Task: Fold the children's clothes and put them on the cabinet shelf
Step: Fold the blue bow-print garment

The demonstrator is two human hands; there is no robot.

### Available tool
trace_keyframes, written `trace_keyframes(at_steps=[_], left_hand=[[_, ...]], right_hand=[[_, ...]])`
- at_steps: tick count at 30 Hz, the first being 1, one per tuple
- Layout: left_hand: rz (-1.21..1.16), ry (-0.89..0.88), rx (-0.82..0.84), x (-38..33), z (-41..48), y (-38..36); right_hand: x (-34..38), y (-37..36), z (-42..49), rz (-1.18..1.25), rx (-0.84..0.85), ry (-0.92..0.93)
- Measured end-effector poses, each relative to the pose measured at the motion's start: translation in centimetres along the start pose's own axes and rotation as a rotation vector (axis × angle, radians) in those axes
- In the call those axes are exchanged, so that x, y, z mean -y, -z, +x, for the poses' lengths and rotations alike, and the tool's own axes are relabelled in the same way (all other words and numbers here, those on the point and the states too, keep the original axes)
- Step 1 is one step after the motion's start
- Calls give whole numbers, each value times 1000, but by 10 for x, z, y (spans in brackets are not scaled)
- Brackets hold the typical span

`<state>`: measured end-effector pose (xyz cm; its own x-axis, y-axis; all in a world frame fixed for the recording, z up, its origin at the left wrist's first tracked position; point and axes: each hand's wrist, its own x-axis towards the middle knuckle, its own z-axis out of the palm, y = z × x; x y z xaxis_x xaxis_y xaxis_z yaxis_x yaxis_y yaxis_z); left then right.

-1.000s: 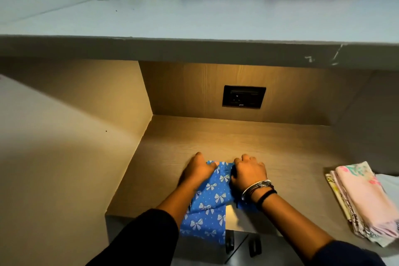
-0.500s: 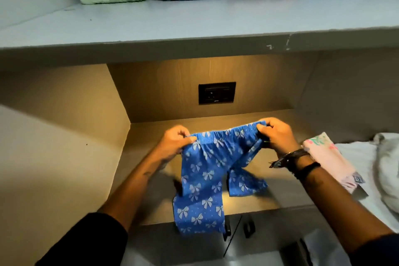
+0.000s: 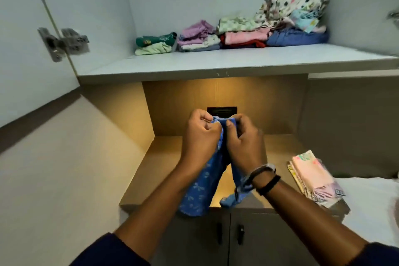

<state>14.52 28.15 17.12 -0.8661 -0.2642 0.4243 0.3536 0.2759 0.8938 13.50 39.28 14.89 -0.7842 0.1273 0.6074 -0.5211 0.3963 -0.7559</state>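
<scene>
While both fists meet mid-air above the counter (image 3: pixel 172 157), left hand (image 3: pixel 199 136) & right hand (image 3: pixel 245 143) clamp the blue shorts' (image 3: pixel 199 192) waistband doubled; legs dangle. Best w/ edges matched before laying flat, folding again, then shelf (image 3: pixel 237 60).

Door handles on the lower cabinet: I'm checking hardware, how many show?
2: left door handle and right door handle, flanking the door seam below the counter; the arms may hide others.

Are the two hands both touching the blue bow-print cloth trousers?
Touching. The head view shows the left hand and right hand both gripping the waistband of the blue bow-print cloth trousers.
</scene>
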Motion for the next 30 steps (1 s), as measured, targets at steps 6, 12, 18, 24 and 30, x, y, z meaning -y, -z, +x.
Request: trace_keyframes(at_steps=[6, 12, 18, 24, 30], left_hand=[[-32, 29, 48, -12, -58, 13], [-101, 50, 207, -30, -67, 34], [633, -179, 375, -32, -52, 58], [435, -6, 527, -35, -25, 66], [158, -35, 665, -51, -3, 74]], right_hand=[[12, 26, -54, 200, 211, 20], [21, 37, -57, 269, 416, -70], [20, 41, -39, 428, 535, -211], [12, 39, -27, 431, 563, -191], [-31, 36, -44, 446, 820, -353]])
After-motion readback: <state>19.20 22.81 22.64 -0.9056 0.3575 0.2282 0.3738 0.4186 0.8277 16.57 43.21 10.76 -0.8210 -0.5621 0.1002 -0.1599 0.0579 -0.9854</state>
